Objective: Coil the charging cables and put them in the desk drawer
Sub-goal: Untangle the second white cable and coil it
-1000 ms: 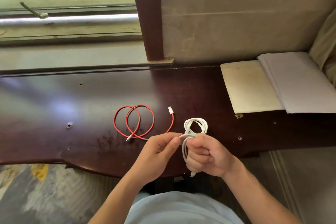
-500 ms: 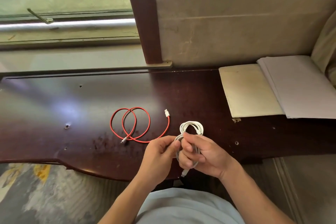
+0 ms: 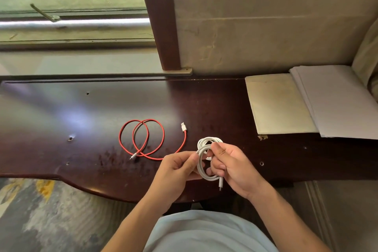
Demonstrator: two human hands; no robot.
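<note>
White braided charging cable [image 3: 204, 155]: coiled, held above the dark wooden desk [image 3: 81, 108] edge.
Right hand [image 3: 231, 166]: fingers closed through the coil, keeping loops together.
Left hand [image 3: 176, 170]: fingers pinch one strand, likely guiding it.
Red charging cable [image 3: 143, 139]: loosely looped on desk, awaiting coiling.

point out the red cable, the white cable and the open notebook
red cable [image 3: 162, 137], head view, right side of its loop
white cable [image 3: 200, 166], head view, strand between the hands
open notebook [image 3: 337, 100], head view, blank page
</note>
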